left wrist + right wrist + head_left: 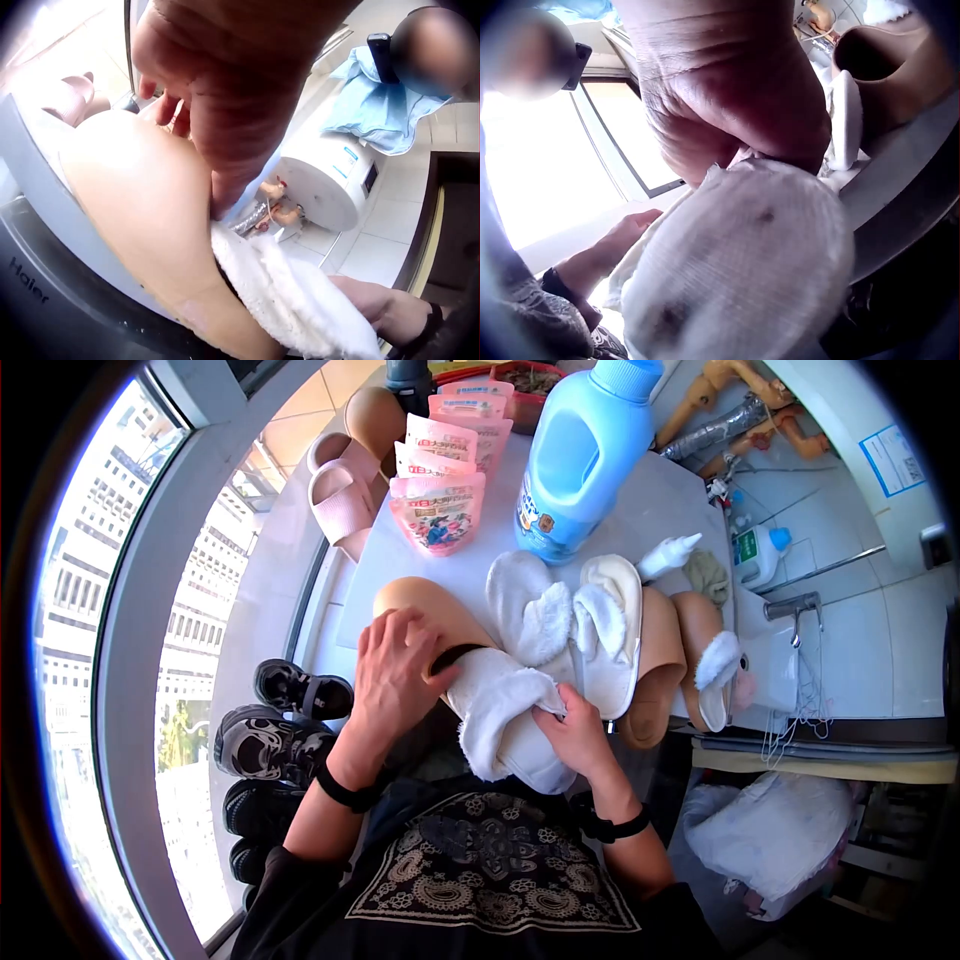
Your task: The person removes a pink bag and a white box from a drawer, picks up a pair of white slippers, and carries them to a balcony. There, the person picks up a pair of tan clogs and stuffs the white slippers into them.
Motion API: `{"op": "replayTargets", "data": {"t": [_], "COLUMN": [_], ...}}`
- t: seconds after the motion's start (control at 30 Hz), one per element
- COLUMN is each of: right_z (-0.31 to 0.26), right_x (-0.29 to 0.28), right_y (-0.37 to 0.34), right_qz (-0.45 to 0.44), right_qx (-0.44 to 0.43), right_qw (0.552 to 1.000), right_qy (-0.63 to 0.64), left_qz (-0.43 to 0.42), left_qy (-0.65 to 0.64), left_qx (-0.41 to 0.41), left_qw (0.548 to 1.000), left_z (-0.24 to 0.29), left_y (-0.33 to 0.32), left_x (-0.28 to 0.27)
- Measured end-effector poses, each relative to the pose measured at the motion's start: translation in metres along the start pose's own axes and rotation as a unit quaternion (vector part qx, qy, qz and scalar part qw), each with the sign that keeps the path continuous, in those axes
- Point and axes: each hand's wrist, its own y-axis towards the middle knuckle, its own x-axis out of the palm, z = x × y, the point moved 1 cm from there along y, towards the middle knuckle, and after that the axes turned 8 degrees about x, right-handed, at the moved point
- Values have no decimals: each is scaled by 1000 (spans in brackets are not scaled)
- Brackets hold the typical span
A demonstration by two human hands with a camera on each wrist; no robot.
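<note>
My left hand grips a tan slipper at its side, the thumb by a dark opening under its strap. A white fluffy slipper lies over the near part of the tan one, its band standing up. My right hand pinches this white slipper at its side. Its underside shows dark spots in the right wrist view. Beyond my right hand, white fluffy slippers lie on the white top. Right of them stand more tan slippers, one with a white fluffy band at its near end.
Several pink pouches stand in a row at the back, beside a big blue jug. A small white nozzle bottle lies to the right. Pink slippers are at the back left. Black shoes line the window side; a tap is at the right.
</note>
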Motion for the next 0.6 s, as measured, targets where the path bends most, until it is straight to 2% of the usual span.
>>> {"op": "replayTargets", "data": {"t": [0.07,0.17,0.27,0.4,0.5,0.6], "right_z": [-5,-11,-27,-36,-35,-18], "right_x": [7,16,19,15,19,27], "right_y": [0,10,8,2,1,-2], "right_qz": [15,46,105,295,335,280], "right_qx": [-3,-1,-27,-207,-256,-218], "right_qw": [1000,998,983,903,876,923], "right_qy": [9,-44,-151,-234,-236,-148], "left_qz": [-1,-26,-23,-24,-35,-45], "left_qy": [-36,-17,-6,-19,-29,-24], "left_qx": [30,23,16,10,9,3], "left_qw": [999,999,1000,999,999,999], "left_z": [-2,-2,1,1,0,2], "left_y": [-4,-4,-3,-2,-2,-3], "left_x": [11,12,13,9,7,5]}}
